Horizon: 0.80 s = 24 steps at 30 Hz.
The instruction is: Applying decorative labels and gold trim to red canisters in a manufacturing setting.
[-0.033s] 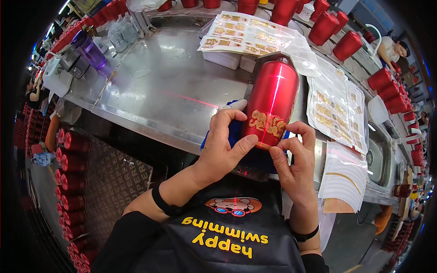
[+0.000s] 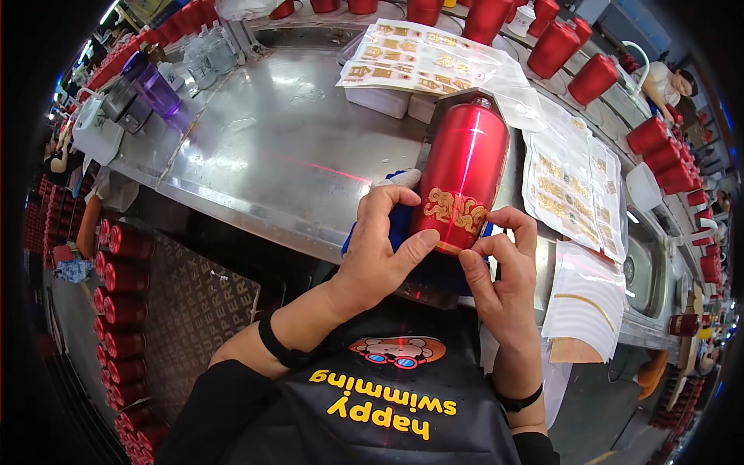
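Note:
A glossy red bottle point(image 2: 467, 151) lies tilted on a dark cradle, its neck pointing away from me and its base nearest me. Round its lower part runs a gold figured decal point(image 2: 454, 209). My left hand point(image 2: 378, 252) grips the bottle's left side, with bent fingers at the side and the thumb on the lower left edge. At the lower right, my right hand point(image 2: 504, 279) is curled, its fingertips and thumb pressed to the bottle by the decal's end and the base rim. Blue cloth point(image 2: 400, 222) shows beneath the bottle, beside my left fingers.
Gold decal sheets point(image 2: 411, 58) lie beyond the bottle, with more sheets point(image 2: 570, 186) to the right. A white backing sheet point(image 2: 585, 291) bears one gold strip. Red bottles point(image 2: 593, 79) line the far side. A sink point(image 2: 647, 267) stands right; a purple cup point(image 2: 155, 89) stands left on the metal table.
The red bottles along the far side have shifted very slightly to the right. My hands and the bottle they hold show no visible movement.

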Motion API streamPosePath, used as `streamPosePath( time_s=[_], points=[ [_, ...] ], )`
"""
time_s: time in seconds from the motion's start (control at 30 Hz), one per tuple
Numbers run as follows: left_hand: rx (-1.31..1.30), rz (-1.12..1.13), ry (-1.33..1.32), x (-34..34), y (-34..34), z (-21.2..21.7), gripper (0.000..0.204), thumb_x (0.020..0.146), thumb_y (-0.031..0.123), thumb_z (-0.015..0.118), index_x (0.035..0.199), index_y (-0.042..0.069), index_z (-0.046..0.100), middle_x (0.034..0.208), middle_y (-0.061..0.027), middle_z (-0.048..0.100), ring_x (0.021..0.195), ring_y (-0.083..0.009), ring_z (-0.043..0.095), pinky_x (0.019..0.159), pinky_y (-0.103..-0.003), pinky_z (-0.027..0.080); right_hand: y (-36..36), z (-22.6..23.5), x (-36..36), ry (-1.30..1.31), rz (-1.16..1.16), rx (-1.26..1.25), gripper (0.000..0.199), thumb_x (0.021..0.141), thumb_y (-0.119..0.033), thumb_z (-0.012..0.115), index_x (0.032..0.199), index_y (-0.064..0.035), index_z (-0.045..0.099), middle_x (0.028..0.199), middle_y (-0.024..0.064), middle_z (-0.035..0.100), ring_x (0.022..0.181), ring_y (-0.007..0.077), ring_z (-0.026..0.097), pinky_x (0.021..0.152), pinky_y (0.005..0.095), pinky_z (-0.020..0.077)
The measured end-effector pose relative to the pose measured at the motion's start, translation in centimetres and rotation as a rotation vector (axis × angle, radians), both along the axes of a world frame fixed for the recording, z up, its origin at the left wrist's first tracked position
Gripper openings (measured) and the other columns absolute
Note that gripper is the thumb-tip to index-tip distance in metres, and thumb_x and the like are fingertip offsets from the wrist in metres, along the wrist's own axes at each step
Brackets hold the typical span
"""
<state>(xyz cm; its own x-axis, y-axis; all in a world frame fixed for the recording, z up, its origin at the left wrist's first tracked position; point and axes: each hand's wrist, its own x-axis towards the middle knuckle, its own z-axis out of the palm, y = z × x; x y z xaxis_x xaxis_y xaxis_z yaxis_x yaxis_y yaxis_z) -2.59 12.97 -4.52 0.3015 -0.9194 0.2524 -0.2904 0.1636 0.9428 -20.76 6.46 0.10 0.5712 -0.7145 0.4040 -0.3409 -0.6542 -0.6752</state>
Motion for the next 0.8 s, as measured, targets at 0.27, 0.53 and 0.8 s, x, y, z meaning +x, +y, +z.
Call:
streamPosePath(
  time_s=[0.27,0.53,0.8],
  points=[
    [0.013,-0.004,0.013,0.1,-0.4,-0.2,0.051,0.087,0.034,0.069,0.119,0.002,0.043,0.118,-0.0169,0.047,0.112,-0.0304,0.044,0.100,-0.039,0.035,-0.6,-0.5,-0.1,-0.002,-0.008,0.020,0.017,0.085,-0.013,0.070,0.079,-0.0021,0.059,0.112,0.0200,0.049,0.107,0.0323,0.047,0.090,0.0391,0.0388],
    [-0.049,0.011,-0.053,0.2,-0.7,-0.6,0.053,0.088,0.034,0.068,0.121,0.002,0.042,0.120,-0.0175,0.046,0.115,-0.0305,0.043,0.102,-0.039,0.034,-1.4,-0.9,-1.6,-0.155,0.117,0.394,0.021,0.089,-0.021,0.068,0.084,-0.0021,0.058,0.111,0.0130,0.045,0.106,0.0233,0.046,0.091,0.0320,0.0367],
    [-0.069,0.015,-0.064,0.1,-0.7,-0.5,0.049,0.089,0.030,0.067,0.121,0.002,0.042,0.125,-0.0170,0.046,0.115,-0.0310,0.043,0.101,-0.039,0.034,-2.0,-1.3,-2.1,-0.112,0.139,0.417,0.018,0.088,-0.017,0.068,0.083,-0.0029,0.057,0.113,0.0120,0.045,0.108,0.0219,0.044,0.092,0.0302,0.0355]
  ],
)
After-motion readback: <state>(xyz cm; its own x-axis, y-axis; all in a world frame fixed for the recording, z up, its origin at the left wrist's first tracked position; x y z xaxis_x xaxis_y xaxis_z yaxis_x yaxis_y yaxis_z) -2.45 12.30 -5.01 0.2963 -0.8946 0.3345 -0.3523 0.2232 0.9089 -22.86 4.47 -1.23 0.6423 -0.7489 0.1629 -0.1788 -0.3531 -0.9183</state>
